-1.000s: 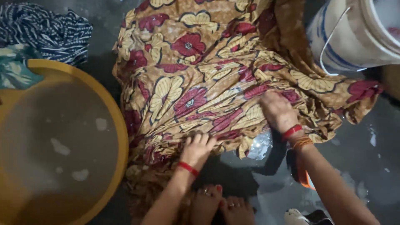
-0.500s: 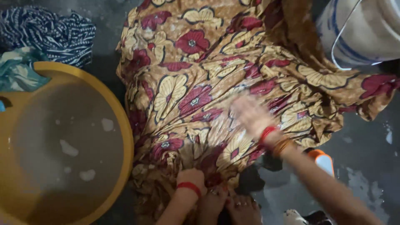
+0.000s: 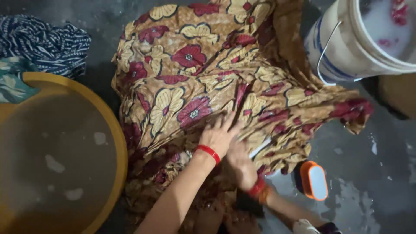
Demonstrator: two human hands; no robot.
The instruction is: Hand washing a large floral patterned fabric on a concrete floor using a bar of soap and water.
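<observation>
Both hands are down on the floral cloth (image 3: 203,82), a big wet brown sheet with red and yellow flowers spread over the dark floor (image 3: 372,190) across the middle and top of the frame. The left hand (image 3: 220,135) comes up from the bottom centre, forearm angled up and to the right, red bangle at the wrist, fingers splayed and pressed flat on the fabric, palm down, nothing clenched. Just below and right of it, touching it, the right hand (image 3: 241,161) lies on the crumpled lower edge of the cloth; its fingers curl into the folds, though whether it truly grips the fabric I cannot tell. Its wrist wears red and orange bangles.

At left sits a yellow basin (image 3: 113,130) of cloudy water. A striped blue garment (image 3: 43,41) is heaped in the upper left. A white bucket (image 3: 346,47) of suds stands upper right. An orange scrubbing brush (image 3: 314,180) lies on the floor, lower right, near the right forearm.
</observation>
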